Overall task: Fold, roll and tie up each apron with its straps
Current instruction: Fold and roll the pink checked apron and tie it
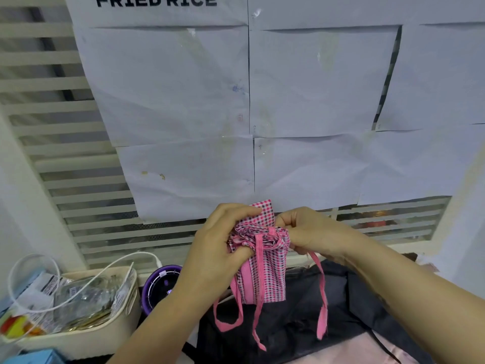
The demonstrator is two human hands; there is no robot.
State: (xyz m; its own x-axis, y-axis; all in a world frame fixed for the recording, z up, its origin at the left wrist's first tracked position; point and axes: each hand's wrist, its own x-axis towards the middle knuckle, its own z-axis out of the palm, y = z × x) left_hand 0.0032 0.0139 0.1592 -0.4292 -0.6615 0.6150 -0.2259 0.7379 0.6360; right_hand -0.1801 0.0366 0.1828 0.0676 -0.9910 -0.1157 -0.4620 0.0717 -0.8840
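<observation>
1. As the head view shows it, I hold the pink checked apron (pixel 262 274) in the air above a dark cloth (pixel 301 327), rolled into a small bundle.
2. It is light, limp cloth that I judge would unroll if let go, so the place to take hold is round the roll's middle.
3. My left hand (pixel 217 248) is curled round the roll, gripping it.
4. My right hand (pixel 312 235) pinches a pink strap (pixel 325 298) at the roll's upper end; other strap ends dangle.

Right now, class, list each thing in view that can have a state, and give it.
Pink checked apron: rolled, held in the air.
Pink straps: one crosses the roll's top, ends dangling loose.
Left grip: holding the roll.
Right grip: pinching a strap.
Dark apron: lying spread, unrolled.
Basket: full.
White cable: looped loose.
</observation>
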